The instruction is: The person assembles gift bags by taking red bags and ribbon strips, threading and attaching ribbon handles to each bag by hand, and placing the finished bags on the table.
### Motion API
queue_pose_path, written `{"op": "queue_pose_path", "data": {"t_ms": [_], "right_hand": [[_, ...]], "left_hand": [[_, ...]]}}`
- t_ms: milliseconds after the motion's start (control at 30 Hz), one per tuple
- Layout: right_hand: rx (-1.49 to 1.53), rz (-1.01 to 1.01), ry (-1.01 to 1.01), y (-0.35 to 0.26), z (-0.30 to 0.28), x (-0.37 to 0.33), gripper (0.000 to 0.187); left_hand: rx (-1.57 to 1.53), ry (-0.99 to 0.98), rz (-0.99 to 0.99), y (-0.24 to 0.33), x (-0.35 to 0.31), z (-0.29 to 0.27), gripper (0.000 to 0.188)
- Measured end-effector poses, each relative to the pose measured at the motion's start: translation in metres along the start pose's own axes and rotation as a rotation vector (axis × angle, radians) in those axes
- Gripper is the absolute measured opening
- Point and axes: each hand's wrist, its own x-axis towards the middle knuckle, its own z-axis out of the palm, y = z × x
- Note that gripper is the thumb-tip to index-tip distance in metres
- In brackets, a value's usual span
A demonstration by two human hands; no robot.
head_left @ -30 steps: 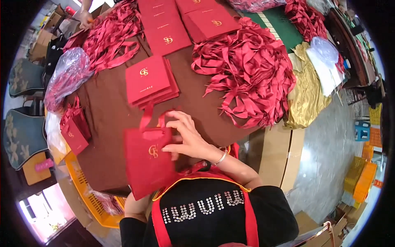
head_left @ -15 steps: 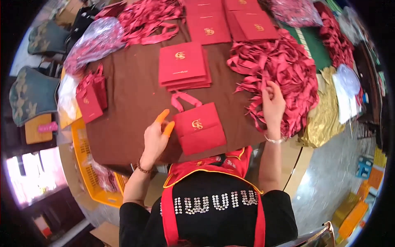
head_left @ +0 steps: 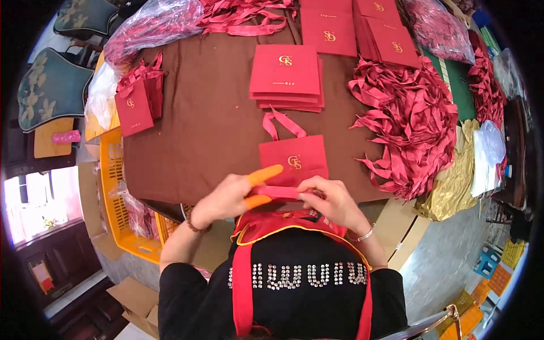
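Pinching right end of red ribbon (head_left: 279, 192) in grip of right hand (head_left: 333, 199) | aligned left-right along long axis into left hand (head_left: 226, 196), parted around it, unclear whether clasping | facing red bag (head_left: 292, 153) just beyond, on bench (head_left: 198, 113)

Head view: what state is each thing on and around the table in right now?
Left hand: thumb and finger, orange-covered, parted around ribbon; grip unclear
Right hand: pinching ribbon
Ribbon: stretched between the hands
Nearest red bag: lying flat, ribbon handle attached
Stacked red bags: flat, no handles showing
Ribbon pile: loose, tangled
Yellow crate: open-topped, holding plastic-wrapped contents
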Motion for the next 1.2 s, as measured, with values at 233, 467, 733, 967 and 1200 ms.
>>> {"op": "queue_pose_path", "data": {"t_ms": [233,467,733,967,1200], "right_hand": [[0.09,0.083,0.413,0.03,-0.033,-0.011,0.017],[0.01,0.176,0.316,0.056,-0.043,-0.018,0.019],[-0.437,0.091,0.403,0.047,-0.041,-0.008,0.025],[-0.833,-0.413,0.325,0.018,-0.033,0.063,0.021],[-1.067,-0.427,0.13,0.023,-0.005,0.097,0.023]], "left_hand": [[-0.142,0.047,-0.148,-0.06,-0.027,-0.044,0.04],[-0.534,0.308,-0.298,-0.083,-0.015,-0.041,0.026],[-0.741,0.509,-0.281,-0.104,-0.009,-0.032,0.029],[-0.491,0.733,-0.285,-0.106,0.001,-0.02,0.029],[-0.991,0.767,-0.091,-0.101,0.0,-0.017,0.022]]}}
